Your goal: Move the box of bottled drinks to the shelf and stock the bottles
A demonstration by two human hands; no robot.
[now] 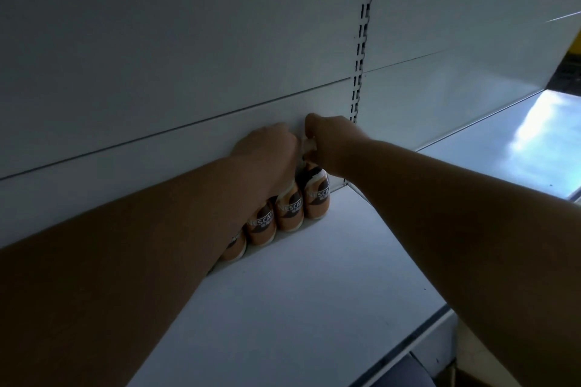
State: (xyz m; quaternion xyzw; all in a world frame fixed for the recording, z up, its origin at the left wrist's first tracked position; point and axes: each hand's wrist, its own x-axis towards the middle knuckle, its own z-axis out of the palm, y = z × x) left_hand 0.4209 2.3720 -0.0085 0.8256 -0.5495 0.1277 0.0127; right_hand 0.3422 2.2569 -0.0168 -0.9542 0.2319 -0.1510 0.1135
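Note:
Several orange and brown coffee bottles (289, 214) stand in a row against the white back panel of the shelf (314, 276). My left hand (267, 151) rests closed over the tops of the middle bottles. My right hand (327, 138) grips the white cap of the rightmost bottle (317, 198), which stands on the shelf at the end of the row. My left forearm hides the row's left end. The box is out of view.
A slotted upright (361, 72) divides the back panel just right of the bottles. Another white shelf (503, 148) continues to the right, brightly lit. The shelf's front edge (418, 339) runs at the lower right.

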